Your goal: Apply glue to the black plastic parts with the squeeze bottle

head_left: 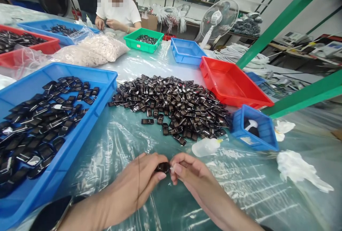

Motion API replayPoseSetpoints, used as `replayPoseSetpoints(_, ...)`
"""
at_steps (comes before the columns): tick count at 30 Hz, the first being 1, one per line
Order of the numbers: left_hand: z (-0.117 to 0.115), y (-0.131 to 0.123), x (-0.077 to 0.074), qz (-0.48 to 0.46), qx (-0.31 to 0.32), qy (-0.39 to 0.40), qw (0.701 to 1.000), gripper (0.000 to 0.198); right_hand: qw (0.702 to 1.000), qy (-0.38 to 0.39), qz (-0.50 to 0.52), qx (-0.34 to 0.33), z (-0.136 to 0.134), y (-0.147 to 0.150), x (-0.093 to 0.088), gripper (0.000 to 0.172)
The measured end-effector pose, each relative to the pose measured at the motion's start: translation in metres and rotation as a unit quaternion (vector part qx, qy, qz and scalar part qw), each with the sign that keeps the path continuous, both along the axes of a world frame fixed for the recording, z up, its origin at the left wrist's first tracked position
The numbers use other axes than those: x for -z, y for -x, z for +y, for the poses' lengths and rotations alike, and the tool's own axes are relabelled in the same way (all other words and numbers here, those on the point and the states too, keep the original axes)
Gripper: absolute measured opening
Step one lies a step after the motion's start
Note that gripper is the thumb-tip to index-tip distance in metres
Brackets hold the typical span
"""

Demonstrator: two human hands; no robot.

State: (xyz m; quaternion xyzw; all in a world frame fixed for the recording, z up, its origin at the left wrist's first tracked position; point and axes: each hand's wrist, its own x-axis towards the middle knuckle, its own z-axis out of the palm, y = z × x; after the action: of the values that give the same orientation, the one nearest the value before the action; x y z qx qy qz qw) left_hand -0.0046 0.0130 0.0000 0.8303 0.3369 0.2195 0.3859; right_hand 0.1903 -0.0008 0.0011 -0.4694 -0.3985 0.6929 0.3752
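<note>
My left hand is closed around a small glossy black casing, with the thumb and index finger on its sides. Close against it, my right hand pinches a tiny whitish piece at the casing's right end; its kind is too small to make out. Just beyond my hands spreads a large pile of similar black casings. A white squeeze bottle with a yellowish tip lies on its side at the pile's front right edge.
To the left stands a large blue tray with many casings. A red tray, a small blue bin and crumpled white tissue are on the right. Farther back are a bag of beige pieces, a green tray and a co-worker.
</note>
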Motion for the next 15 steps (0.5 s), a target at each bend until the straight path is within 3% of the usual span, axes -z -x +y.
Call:
replayPoseSetpoints(8, -0.001, -0.003, 0.017, -0.002, 0.003, -0.062, 0.998, 0.017, 0.998, 0.029, 0.060, 0.005, 0.000, 0.002, 0.005, 0.029)
replayPoseSetpoints(15, 0.001, -0.004, 0.017, -0.015, 0.017, -0.108, 0.994, 0.026, 0.996, 0.013, 0.081, -0.022, 0.003, 0.004, 0.008, 0.038)
